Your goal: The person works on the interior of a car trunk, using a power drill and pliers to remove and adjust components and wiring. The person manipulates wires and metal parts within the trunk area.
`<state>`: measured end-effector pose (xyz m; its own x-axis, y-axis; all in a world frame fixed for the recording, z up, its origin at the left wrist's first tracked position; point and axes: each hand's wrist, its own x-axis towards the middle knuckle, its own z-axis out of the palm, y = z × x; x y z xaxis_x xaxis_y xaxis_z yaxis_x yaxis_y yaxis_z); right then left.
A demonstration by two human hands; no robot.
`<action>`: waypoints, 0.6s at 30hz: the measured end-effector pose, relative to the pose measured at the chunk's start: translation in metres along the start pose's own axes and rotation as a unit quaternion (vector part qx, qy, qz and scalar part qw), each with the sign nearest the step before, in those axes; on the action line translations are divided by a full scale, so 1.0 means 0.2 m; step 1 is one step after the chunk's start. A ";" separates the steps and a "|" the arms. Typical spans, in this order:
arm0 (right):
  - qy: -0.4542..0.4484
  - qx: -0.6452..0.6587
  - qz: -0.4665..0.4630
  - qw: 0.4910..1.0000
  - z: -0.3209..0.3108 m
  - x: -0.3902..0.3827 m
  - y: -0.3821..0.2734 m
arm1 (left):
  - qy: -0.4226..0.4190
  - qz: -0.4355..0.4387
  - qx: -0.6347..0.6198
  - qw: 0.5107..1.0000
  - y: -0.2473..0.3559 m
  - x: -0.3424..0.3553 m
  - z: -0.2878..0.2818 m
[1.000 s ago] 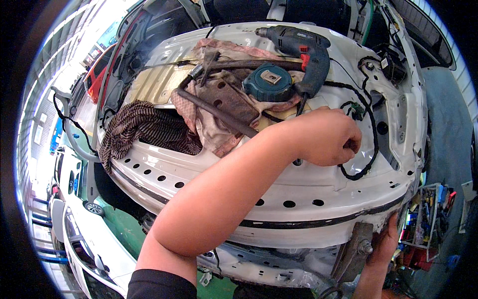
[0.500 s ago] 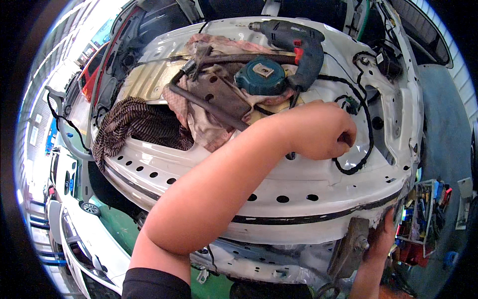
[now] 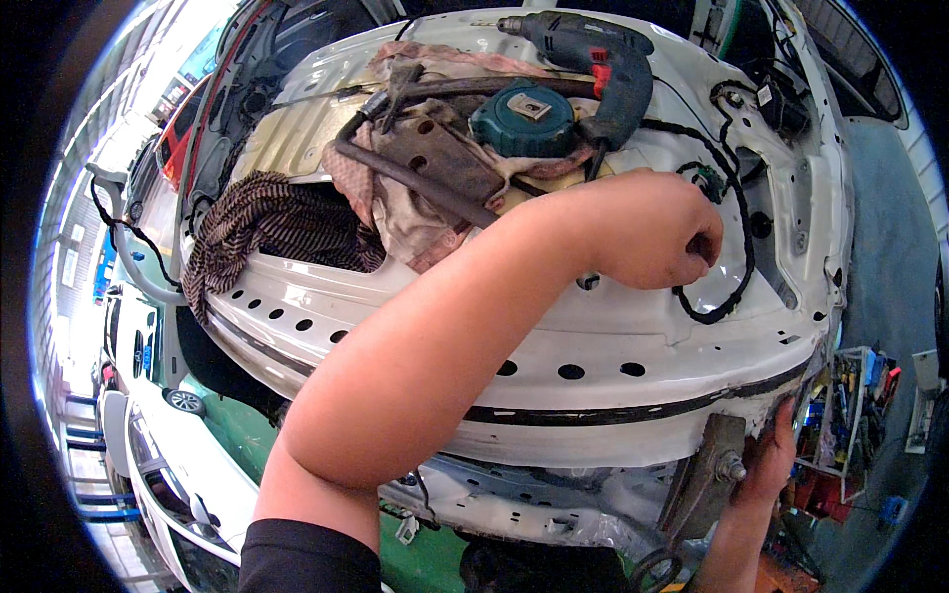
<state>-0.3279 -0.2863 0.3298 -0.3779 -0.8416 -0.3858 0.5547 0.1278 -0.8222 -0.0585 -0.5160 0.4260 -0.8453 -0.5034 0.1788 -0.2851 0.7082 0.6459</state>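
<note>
Curled fingers of my left hand [image 3: 650, 232] form a loose fist at two o'clock, contents hidden from me; how my right hand [image 3: 767, 468] grips, at four, I cannot tell. From afar, white car panel [image 3: 633, 331] fills my centre, drill [image 3: 627, 114] at one, metal block [image 3: 700, 484] beside that right hand, tape measure [image 3: 524, 127] past twelve.
</note>
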 end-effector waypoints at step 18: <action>0.037 -0.011 -0.002 0.999 0.08 -0.03 -0.01 | -0.019 -0.013 0.017 1.000 0.01 -0.01 0.00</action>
<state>-0.3144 -0.2909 0.3404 -0.4347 -0.8011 -0.4115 0.5371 0.1362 -0.8325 -0.0577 -0.5145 0.4273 -0.8539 -0.5031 0.1332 -0.3216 0.7113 0.6250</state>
